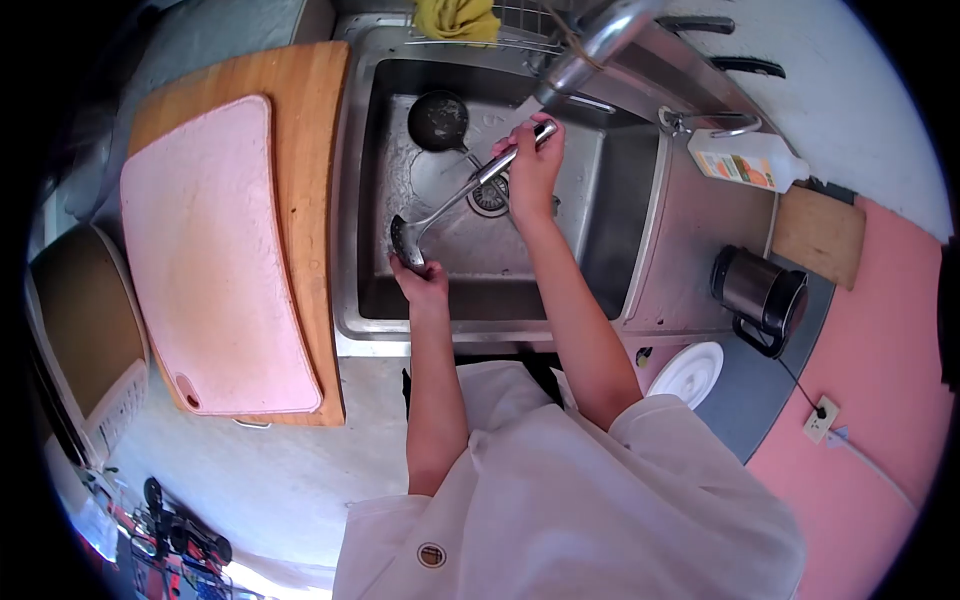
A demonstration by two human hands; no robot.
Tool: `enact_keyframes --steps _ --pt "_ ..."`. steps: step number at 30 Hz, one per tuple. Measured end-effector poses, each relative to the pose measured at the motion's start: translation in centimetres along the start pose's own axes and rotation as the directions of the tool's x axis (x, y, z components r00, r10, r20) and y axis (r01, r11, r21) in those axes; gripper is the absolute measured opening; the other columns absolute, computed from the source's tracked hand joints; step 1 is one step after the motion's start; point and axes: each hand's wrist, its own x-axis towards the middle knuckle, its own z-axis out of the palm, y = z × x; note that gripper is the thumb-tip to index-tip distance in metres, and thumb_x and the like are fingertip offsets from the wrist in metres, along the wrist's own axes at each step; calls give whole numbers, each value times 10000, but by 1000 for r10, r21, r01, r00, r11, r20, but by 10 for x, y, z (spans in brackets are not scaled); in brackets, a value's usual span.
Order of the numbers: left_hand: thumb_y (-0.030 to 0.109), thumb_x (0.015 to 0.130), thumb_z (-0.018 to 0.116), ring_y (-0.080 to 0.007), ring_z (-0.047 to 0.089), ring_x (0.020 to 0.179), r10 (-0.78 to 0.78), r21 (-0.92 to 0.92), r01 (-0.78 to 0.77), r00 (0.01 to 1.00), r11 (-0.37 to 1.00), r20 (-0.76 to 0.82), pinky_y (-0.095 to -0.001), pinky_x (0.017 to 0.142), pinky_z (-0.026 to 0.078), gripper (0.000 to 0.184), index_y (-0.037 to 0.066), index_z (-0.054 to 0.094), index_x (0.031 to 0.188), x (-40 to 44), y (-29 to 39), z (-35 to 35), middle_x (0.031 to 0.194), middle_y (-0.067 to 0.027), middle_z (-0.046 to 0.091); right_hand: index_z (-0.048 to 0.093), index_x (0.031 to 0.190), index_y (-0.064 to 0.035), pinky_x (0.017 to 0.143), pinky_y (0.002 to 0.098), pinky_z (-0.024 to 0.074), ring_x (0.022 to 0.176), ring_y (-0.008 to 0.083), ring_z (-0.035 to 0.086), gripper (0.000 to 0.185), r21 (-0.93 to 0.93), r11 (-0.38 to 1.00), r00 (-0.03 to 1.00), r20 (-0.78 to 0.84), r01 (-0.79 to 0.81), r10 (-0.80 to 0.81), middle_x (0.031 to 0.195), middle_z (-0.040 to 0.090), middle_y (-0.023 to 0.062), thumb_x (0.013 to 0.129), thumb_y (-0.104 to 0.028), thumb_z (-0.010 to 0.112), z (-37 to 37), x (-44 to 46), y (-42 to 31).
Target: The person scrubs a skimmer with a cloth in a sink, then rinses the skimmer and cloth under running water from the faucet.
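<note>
Over the metal sink (640,200), my right hand (535,165) is closed round the upper handle of a slotted ladle (455,197), just below the faucet (590,60). The ladle slants down to the left. My left hand (422,283) holds its slotted head from below, fingers against the metal. Water seems to run from the faucet near my right hand. A dark round ladle (438,121) lies in the sink behind, its handle reaching toward the drain (489,196).
Left of the sink, a pink cutting board (215,260) lies on a wooden board (310,180). To the right are a bottle (745,160), a kettle (760,295) and a white lid (687,374). A yellow cloth (457,20) hangs behind the sink, near two knives (745,67).
</note>
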Motion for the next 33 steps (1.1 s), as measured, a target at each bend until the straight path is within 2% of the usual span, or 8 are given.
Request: enact_keyframes --steps 2,4,9,14,20,21,24,33 --pt "364 923 499 -148 598 640 -17 -115 30 993 993 113 -190 465 434 282 117 634 947 -9 -5 18 841 -45 662 411 1034 -47 562 293 432 611 137 480 108 232 970 986 131 74 -107 711 440 30 954 -92 468 17 -5 -5" --pt "409 943 407 -226 645 723 -54 -404 -69 957 912 -286 -243 530 525 431 36 621 972 -16 -12 55 873 -118 665 422 953 -53 546 279 359 578 113 381 132 345 938 978 200 -12 -61 683 390 9 966 -163 492 37 -14 -19" --pt "459 959 314 -282 594 1042 -99 -624 88 995 776 18 -405 920 482 558 -22 505 1169 -66 -34 119 1111 -172 609 429 794 -68 532 269 325 547 94 319 271 402 915 981 183 -16 -63 628 346 -12 978 -257 492 63 -18 -21" --pt "279 956 476 -235 578 1059 4 94 -25 976 995 220 -365 934 448 319 21 491 1143 -78 -70 163 1098 -136 601 389 688 -101 522 267 313 535 96 308 352 388 921 983 159 19 -88 587 329 -19 959 -276 531 62 -14 -20" --pt "84 900 554 -193 567 1004 5 4 -7 936 1000 352 -347 911 460 172 63 517 1068 -83 -81 191 1028 -80 594 311 599 -124 614 312 330 537 141 318 392 406 908 982 188 -105 30 543 312 9 910 -245 517 53 -10 -29" --pt "106 926 521 -127 613 863 32 28 -43 951 999 308 -250 679 484 81 97 547 1002 -84 -84 196 945 -43 625 306 594 -125 616 309 326 535 142 314 398 459 878 980 194 -138 53 539 310 9 909 -253 514 51 -8 -31" --pt "144 931 496 -122 620 765 -5 98 -13 983 995 185 -239 602 469 89 87 560 951 -84 -87 207 865 -37 630 285 578 -132 616 302 314 537 141 305 407 506 845 983 140 -174 118 525 298 8 906 -256 493 43 -5 -31" --pt "251 958 377 -203 616 713 27 506 -79 994 859 110 -316 655 509 278 23 536 945 -88 -100 221 797 -121 616 285 597 -127 605 298 312 545 128 295 365 561 827 982 167 -17 -93 553 299 -3 905 -179 474 19 -19 -42"
